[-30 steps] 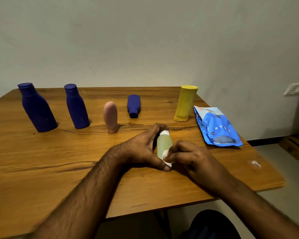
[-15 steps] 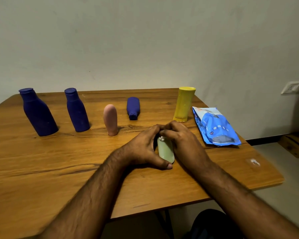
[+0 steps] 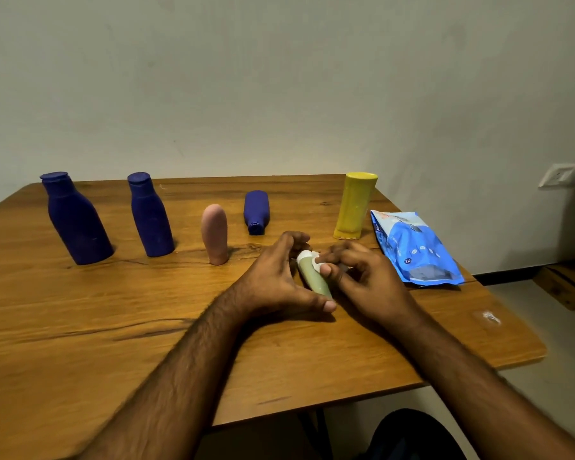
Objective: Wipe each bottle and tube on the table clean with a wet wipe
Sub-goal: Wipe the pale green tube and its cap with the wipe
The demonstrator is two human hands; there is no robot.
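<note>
Six containers on the table (image 3: 80, 327); one in work. Five in the back row, cleaned or not I cannot tell. Left hand (image 3: 273, 277) clamps the green tube (image 3: 312, 277) near the middle; right hand (image 3: 362, 280) pinches a white wipe (image 3: 316, 262) against its cap end.

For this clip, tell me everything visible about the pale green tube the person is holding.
The pale green tube is small, rounded and matte, like soft plastic, with a white cap at the end pointing away from the person. It lies tilted, low over the wooden table, between both hands, near the front centre. The left hand grips it, thumb at its near end, fingers curled by the cap. The right hand presses a small white wet wipe against its upper side near the cap. No label is readable.
</note>
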